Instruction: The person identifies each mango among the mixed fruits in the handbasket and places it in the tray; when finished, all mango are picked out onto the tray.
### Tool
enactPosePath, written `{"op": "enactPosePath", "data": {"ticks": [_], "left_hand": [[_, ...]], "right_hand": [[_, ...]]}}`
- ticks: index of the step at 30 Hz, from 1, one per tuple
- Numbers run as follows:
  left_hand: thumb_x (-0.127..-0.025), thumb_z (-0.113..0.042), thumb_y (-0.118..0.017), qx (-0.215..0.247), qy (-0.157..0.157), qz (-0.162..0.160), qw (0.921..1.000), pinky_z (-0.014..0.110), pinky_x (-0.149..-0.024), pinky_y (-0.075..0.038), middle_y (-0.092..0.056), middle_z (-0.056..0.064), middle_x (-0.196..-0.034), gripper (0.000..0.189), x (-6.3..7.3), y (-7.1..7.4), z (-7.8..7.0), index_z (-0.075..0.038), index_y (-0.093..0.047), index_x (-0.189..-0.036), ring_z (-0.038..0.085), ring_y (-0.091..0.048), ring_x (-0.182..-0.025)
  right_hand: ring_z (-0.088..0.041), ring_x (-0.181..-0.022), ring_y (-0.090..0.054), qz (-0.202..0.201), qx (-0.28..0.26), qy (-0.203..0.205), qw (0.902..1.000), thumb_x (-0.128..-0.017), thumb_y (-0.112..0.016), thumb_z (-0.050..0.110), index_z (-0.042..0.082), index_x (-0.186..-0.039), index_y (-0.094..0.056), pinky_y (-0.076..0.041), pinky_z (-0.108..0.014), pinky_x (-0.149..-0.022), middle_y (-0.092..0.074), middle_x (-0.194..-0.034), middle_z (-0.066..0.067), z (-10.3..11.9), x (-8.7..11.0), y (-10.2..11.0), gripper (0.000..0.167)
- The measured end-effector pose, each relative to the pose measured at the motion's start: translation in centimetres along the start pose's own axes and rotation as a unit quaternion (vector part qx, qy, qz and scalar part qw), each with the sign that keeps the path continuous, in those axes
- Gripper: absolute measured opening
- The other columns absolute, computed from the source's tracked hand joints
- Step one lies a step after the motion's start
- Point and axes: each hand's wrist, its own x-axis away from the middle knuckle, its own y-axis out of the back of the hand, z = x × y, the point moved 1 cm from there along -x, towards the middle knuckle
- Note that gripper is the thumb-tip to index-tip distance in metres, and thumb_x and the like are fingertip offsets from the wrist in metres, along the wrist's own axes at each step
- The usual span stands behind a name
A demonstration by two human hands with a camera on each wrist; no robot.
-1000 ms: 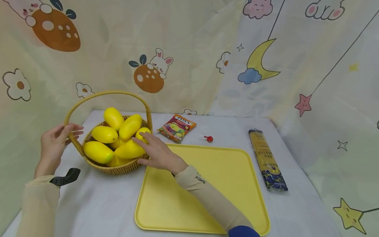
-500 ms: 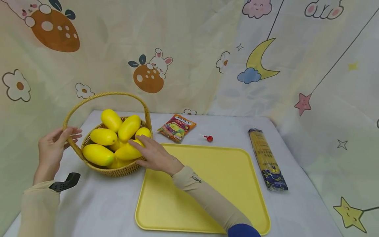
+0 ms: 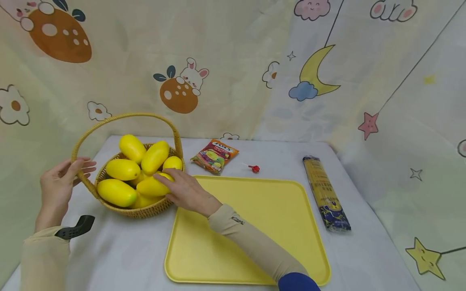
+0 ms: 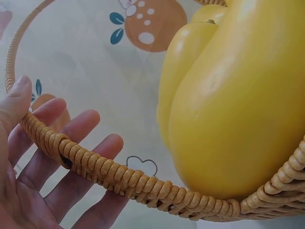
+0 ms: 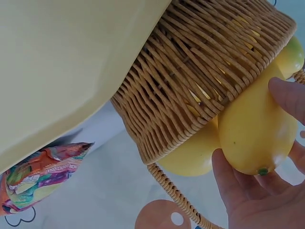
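Note:
A woven basket (image 3: 147,211) with a tall arched handle (image 3: 134,114) stands at the left of the table, heaped with several yellow mangoes (image 3: 116,192). My left hand (image 3: 54,192) holds the side of the handle, thumb on one face and spread fingers behind it. On the basket's right side, my right hand (image 3: 191,194) grips one mango (image 5: 255,126); the right wrist view shows its thumb on one flank and fingers on the other, near the green stem end. That mango is still within the basket, lying against the rim.
A yellow tray (image 3: 247,242) lies right of the basket, under my right forearm. Behind it are a candy bag (image 3: 215,156) and a red lollipop (image 3: 255,169). A long spaghetti pack (image 3: 326,194) lies farther right. A printed cloth (image 3: 233,81) hangs behind the table.
My right hand has gone from hovering over the mango with spread fingers to gripping it. My left hand stays at the handle; the whole head view has shifted slightly.

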Motion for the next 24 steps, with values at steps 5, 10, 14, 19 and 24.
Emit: {"op": "enactPosePath", "data": {"ticks": [5,10,14,19,24], "left_hand": [[-0.096,-0.028,-0.056,0.029,0.002,-0.002,0.9996,0.004,-0.07,-0.048,-0.07,-0.02,-0.092,0.034,0.1,0.2,0.0,-0.011,-0.063,-0.125,-0.006,-0.066,-0.083],[-0.094,-0.026,-0.059,0.073,-0.001,-0.003,0.9973,0.006,-0.07,-0.049,-0.072,-0.015,-0.092,0.035,0.2,-0.1,0.0,-0.007,-0.064,-0.123,-0.003,-0.068,-0.082],[-0.094,-0.025,-0.06,0.082,-0.004,-0.002,0.9966,0.006,-0.07,-0.05,-0.072,-0.015,-0.091,0.035,0.2,-0.1,0.0,-0.006,-0.064,-0.123,-0.003,-0.068,-0.082],[-0.094,-0.025,-0.06,0.092,-0.006,-0.003,0.9958,0.006,-0.07,-0.05,-0.072,-0.014,-0.091,0.033,0.2,-0.1,-0.1,-0.006,-0.065,-0.121,-0.002,-0.068,-0.082],[-0.094,-0.026,-0.059,0.077,-0.005,-0.003,0.997,0.006,-0.07,-0.049,-0.072,-0.014,-0.092,0.035,0.1,-0.1,-0.1,-0.006,-0.064,-0.122,-0.003,-0.067,-0.083]], "right_hand": [[-0.018,-0.124,-0.049,0.01,0.008,-0.002,0.9999,-0.091,-0.066,0.031,0.018,-0.145,-0.04,-0.045,-0.026,-0.099,-0.045,-0.14,-0.009,0.2,-0.2,0.0,0.061],[-0.018,-0.124,-0.049,0.008,0.002,-0.005,1.0,-0.091,-0.066,0.03,0.019,-0.144,-0.039,-0.045,-0.026,-0.099,-0.044,-0.14,-0.009,0.1,0.1,0.5,0.061],[-0.019,-0.118,-0.052,-0.025,-0.012,-0.011,0.9996,-0.092,-0.066,0.028,0.018,-0.144,-0.041,-0.048,-0.025,-0.093,-0.044,-0.14,-0.009,-0.2,0.3,1.3,0.059],[-0.021,-0.116,-0.054,-0.071,-0.01,-0.03,0.997,-0.091,-0.068,0.026,0.017,-0.142,-0.044,-0.052,-0.027,-0.086,-0.045,-0.139,-0.01,-1.0,0.4,2.4,0.057],[-0.021,-0.117,-0.054,-0.096,-0.017,-0.075,0.9924,-0.089,-0.07,0.028,0.017,-0.141,-0.044,-0.054,-0.029,-0.08,-0.047,-0.137,-0.01,-1.9,1.1,3.0,0.059]]}}
